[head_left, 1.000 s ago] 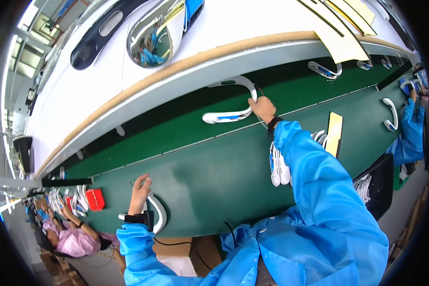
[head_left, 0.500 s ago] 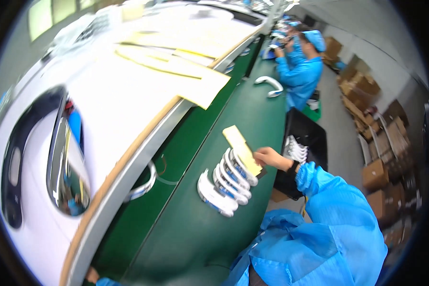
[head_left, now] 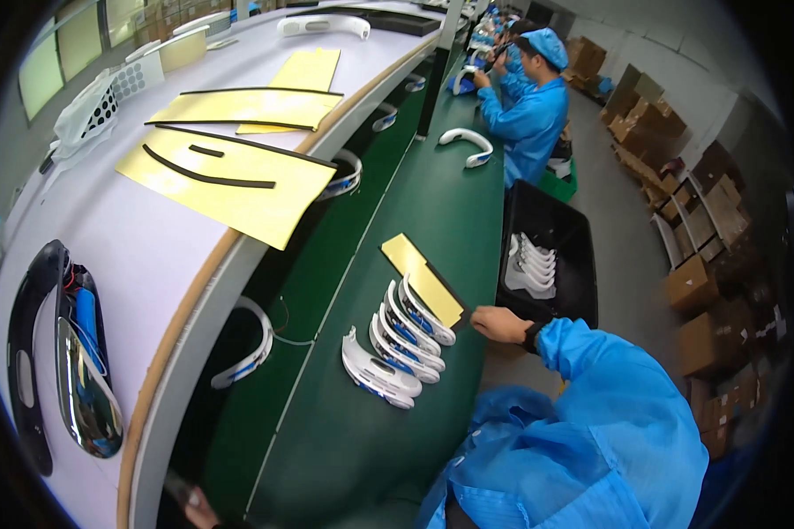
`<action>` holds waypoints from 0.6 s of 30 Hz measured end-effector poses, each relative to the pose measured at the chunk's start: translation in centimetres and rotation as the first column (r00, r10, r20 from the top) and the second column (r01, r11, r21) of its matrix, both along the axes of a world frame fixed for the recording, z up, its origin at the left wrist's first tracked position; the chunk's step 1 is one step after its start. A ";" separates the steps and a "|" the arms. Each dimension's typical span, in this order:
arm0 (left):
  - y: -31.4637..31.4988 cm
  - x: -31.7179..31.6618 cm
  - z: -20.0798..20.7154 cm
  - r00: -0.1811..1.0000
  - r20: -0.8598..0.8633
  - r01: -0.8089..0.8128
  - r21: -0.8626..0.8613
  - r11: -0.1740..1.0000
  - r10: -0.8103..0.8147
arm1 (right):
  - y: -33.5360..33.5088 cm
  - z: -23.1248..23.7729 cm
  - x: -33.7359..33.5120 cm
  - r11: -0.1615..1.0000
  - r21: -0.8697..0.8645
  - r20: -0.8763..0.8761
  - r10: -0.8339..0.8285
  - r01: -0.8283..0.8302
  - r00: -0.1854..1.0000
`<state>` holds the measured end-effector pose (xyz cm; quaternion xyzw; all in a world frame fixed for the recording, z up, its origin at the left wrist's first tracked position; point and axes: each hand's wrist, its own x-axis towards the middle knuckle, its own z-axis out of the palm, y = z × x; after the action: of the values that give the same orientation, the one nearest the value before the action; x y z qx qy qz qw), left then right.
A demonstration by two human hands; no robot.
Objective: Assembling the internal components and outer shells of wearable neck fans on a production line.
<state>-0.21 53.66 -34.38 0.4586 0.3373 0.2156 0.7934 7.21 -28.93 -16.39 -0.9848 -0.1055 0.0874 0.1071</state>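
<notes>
My right hand (head_left: 500, 324) is closed, its fingertips bunched at the lower end of a narrow yellow backing sheet (head_left: 419, 275) with a black strip along its edge. What the fingers pinch, if anything, is too small to make out. Beside the sheet, several curved white shells (head_left: 400, 331) with blue and dark parts inside stand in a row on the green bench (head_left: 326, 441). One more white shell (head_left: 379, 375) lies nearest me. At the lower left edge, my left hand (head_left: 201, 509) shows only in part, dim and smeared, beside the raised shelf.
The white raised shelf (head_left: 176, 256) carries yellow sheets (head_left: 238, 181) with black strips, and a dark curved housing (head_left: 26, 370). Under it lies a white neckband (head_left: 249, 344) with a wire. A black bin (head_left: 582, 238) holds white shells. A co-worker (head_left: 538, 106) sits farther along.
The view has shifted and sharpened. My right hand has drawn slightly off the yellow sheet to its lower end. My left hand shows a little more at the bottom left edge.
</notes>
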 end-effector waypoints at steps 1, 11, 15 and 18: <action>-0.5 -2.5 -0.7 0.985 0.166 0.015 -0.316 0.949 0.040 | 0.3 -0.6 1.5 0.997 0.032 0.033 0.073 -0.074 0.997; -30.7 -2.7 22.0 0.840 0.539 0.314 -0.386 0.867 -0.064 | -3.8 -5.7 8.6 0.909 0.226 -0.072 0.374 -0.350 0.925; -37.8 -2.8 25.5 0.889 0.457 0.200 -0.432 0.880 0.022 | -3.8 -4.7 9.4 0.872 0.383 -0.121 0.374 -0.305 0.919; -43.0 -2.3 26.2 0.868 0.493 0.286 -0.400 0.871 -0.059 | -4.0 -4.8 9.5 0.900 0.360 -0.219 0.336 -0.244 0.916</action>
<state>-2.53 10.64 -8.17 0.2211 0.1345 0.1590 0.9527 16.76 -32.91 -21.20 -0.9043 -0.2492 0.2203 0.2675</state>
